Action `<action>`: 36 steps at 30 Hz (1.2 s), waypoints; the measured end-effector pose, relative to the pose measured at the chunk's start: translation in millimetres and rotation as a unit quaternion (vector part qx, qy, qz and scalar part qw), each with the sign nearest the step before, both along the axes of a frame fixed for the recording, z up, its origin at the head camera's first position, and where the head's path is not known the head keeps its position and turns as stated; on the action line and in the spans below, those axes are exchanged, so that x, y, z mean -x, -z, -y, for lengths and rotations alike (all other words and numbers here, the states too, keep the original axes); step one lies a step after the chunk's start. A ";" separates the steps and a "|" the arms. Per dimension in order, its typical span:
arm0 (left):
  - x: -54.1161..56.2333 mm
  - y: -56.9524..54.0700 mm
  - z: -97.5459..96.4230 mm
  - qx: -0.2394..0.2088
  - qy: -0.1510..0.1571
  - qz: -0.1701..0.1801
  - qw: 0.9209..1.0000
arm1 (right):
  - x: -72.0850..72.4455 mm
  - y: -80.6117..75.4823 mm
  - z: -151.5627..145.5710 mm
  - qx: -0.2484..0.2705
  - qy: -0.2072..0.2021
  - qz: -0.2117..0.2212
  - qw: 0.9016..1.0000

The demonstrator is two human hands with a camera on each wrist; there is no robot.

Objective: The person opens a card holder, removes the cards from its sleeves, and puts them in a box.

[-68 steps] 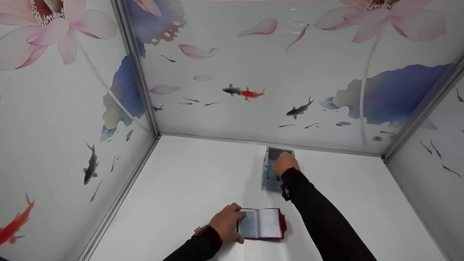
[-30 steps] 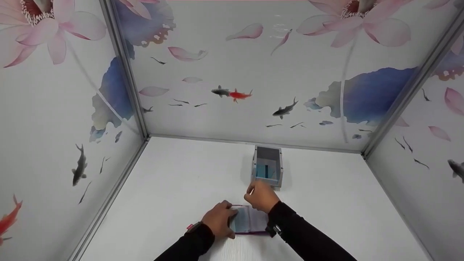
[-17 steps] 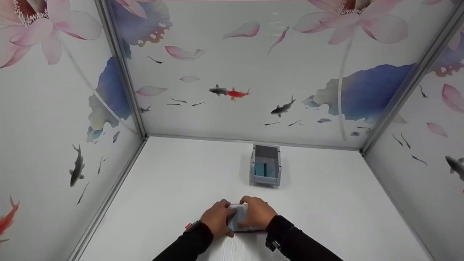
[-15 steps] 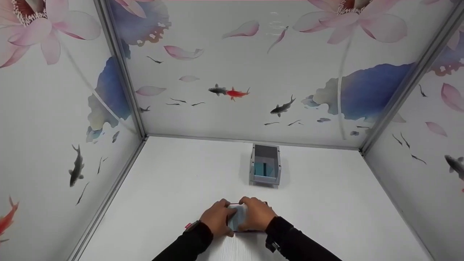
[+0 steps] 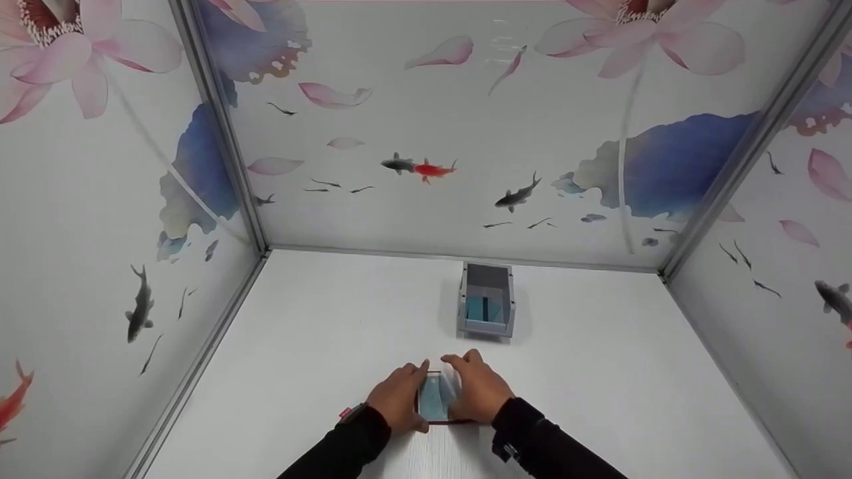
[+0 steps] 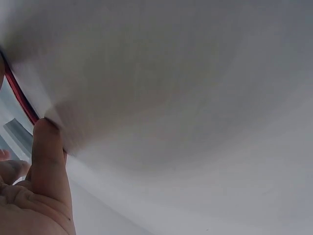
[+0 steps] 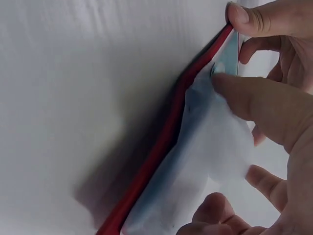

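A small red-covered card holder (image 5: 431, 398) with clear plastic pages lies open on the white surface. My left hand (image 5: 397, 399) holds it along its left side, the thumb at its near edge and the fingers at its far edge. My right hand (image 5: 484, 391) holds a translucent page (image 5: 451, 386), raised and bent, over the right half. The right wrist view shows this page (image 7: 210, 142) standing up from the red cover (image 7: 166, 132), with the thumb against it. A light-blue card shows in the left half. The left wrist view shows one left finger (image 6: 49, 161) against the red edge.
A grey open bin (image 5: 487, 326) stands beyond the hands near the back wall, with blue-green cards (image 5: 476, 308) inside. White panels printed with fish and flowers enclose the work surface (image 5: 333, 319) at the back, left and right.
My right hand has come from inside the grey bin back to the card holder, and now lifts a page there. My left hand stays at the holder's left side.
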State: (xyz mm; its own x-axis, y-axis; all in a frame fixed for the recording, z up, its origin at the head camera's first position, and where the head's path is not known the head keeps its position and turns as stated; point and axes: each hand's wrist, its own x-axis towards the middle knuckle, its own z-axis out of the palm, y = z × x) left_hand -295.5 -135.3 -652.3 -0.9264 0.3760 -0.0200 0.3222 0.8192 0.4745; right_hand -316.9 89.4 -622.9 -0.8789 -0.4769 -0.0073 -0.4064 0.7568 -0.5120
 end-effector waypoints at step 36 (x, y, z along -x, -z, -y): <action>-3.2 1.8 -0.9 -0.007 -0.003 -0.021 1.000 | 13.8 -2.2 -9.0 0.082 -0.016 0.096 0.992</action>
